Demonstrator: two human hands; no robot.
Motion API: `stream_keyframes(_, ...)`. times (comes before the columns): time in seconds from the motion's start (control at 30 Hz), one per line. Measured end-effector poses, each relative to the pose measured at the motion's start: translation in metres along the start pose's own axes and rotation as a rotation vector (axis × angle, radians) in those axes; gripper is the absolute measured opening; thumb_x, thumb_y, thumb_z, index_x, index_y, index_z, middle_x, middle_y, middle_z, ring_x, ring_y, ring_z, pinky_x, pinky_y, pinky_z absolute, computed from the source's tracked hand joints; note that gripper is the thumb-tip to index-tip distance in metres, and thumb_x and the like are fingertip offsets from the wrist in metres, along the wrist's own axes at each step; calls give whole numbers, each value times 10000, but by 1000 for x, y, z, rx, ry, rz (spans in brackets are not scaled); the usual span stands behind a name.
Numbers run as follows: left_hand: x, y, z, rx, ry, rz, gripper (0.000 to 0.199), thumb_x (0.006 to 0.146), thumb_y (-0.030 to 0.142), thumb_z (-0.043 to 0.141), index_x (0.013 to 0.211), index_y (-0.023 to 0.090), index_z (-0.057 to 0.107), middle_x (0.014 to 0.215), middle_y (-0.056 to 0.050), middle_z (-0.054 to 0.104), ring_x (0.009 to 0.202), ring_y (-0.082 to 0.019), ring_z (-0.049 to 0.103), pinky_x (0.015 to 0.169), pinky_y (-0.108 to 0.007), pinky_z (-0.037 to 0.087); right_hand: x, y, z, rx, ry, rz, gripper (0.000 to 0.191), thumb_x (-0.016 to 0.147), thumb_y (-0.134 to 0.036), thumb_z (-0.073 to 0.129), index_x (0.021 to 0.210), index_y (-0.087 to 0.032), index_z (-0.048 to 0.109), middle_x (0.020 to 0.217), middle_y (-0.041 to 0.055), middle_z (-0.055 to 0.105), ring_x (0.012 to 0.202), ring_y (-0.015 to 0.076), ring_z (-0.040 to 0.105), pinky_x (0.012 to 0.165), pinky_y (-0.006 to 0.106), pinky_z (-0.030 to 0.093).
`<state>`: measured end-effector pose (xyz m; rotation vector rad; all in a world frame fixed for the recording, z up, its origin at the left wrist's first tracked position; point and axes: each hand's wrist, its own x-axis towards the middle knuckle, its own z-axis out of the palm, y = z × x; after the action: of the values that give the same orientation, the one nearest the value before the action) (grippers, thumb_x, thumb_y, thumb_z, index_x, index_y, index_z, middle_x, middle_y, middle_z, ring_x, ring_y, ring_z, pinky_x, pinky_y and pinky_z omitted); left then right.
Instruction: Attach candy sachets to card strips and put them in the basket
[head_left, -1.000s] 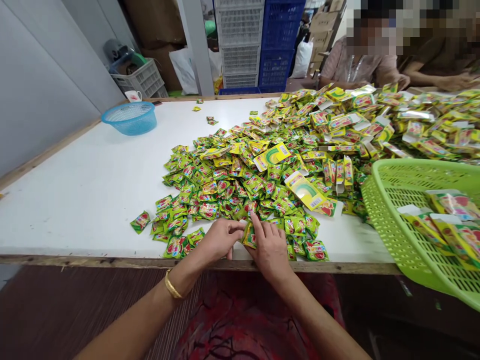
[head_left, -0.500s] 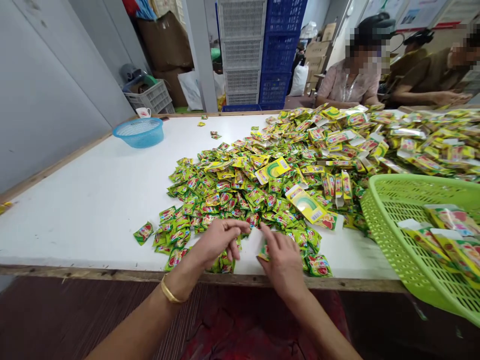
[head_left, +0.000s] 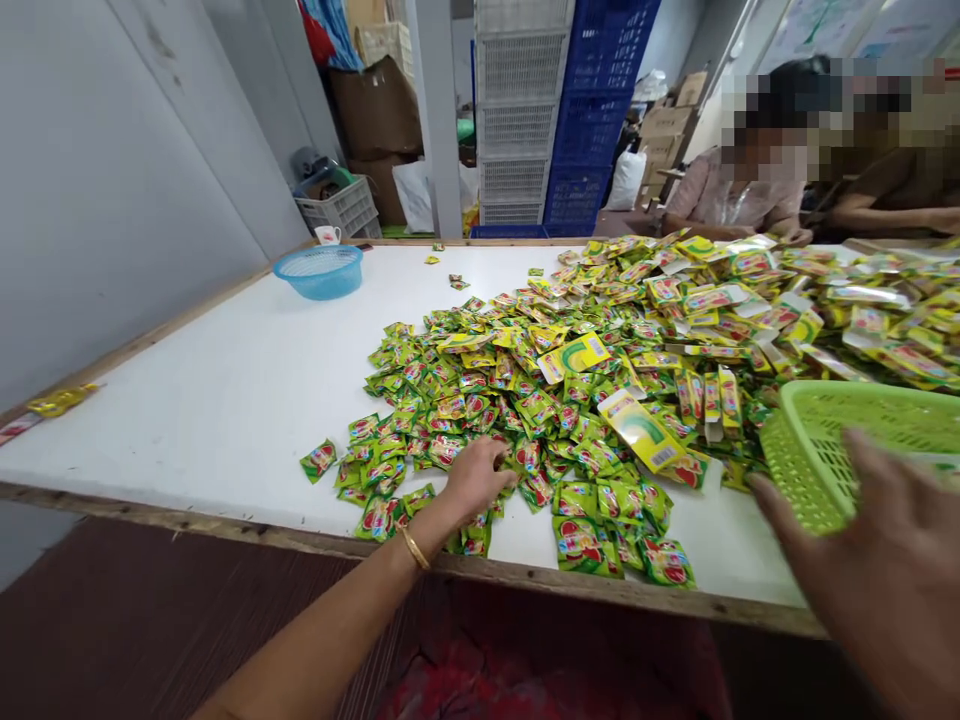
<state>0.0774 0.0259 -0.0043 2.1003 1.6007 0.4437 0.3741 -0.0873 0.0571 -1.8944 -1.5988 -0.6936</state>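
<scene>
A large pile of small green packets [head_left: 480, 390] covers the middle of the white table [head_left: 225, 400]. My left hand [head_left: 478, 478] is at the pile's near edge, its fingers curled down among the packets; what they pinch, if anything, is hidden. My right hand [head_left: 877, 545], blurred, is spread with fingers apart in front of the green basket [head_left: 810, 450] and holds nothing visible. Yellow flat boxes [head_left: 641, 430] lie on the pile. A smaller group of packets [head_left: 589, 545] sits by the front edge, between my hands.
A blue basket [head_left: 321, 272] and a cup [head_left: 328, 235] stand at the back left. Many filled boxes [head_left: 750, 300] are heaped at the right. People [head_left: 742, 190] sit across the table. Stacked crates [head_left: 521, 120] rise behind it. A wooden rim [head_left: 300, 535] edges the table.
My right hand has moved right to the green basket and opened. My left hand has reached into the packets. The view has shifted, and the white piece between my hands no longer shows.
</scene>
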Motion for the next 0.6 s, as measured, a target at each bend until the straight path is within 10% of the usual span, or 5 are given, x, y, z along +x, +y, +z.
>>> stream_keyframes(0.17, 29, -32, -56, 179, 191, -58, 104, 766, 273, 617, 815, 184, 637, 939, -26, 638, 884, -172, 570, 739, -248, 421, -22, -40, 30, -18, -3, -81, 485, 869, -530, 413, 1176, -189, 569, 1121, 138, 607, 947, 309, 564, 757, 405, 401)
stream_keyframes(0.27, 53, -45, -76, 325, 103, -8, 69, 740, 229, 623, 801, 198, 635, 920, -31, 658, 904, -197, 581, 756, -258, 415, -18, -46, 45, -11, -85, -94, 407, 881, -462, 415, 1131, -190, 586, 1108, 120, 608, 962, 272, 549, 795, 386, 385)
stream_keyframes(0.6, 31, -42, -65, 86, 109, -10, 52, 694, 222, 579, 678, 189, 542, 608, 18, 523, 635, -161, 523, 580, -246, 345, 26, -52, 100, -162, -500, 71, 591, 818, -349, 530, 1365, -192, 369, 1264, 139, 531, 1142, 276, 466, 899, 421, 328)
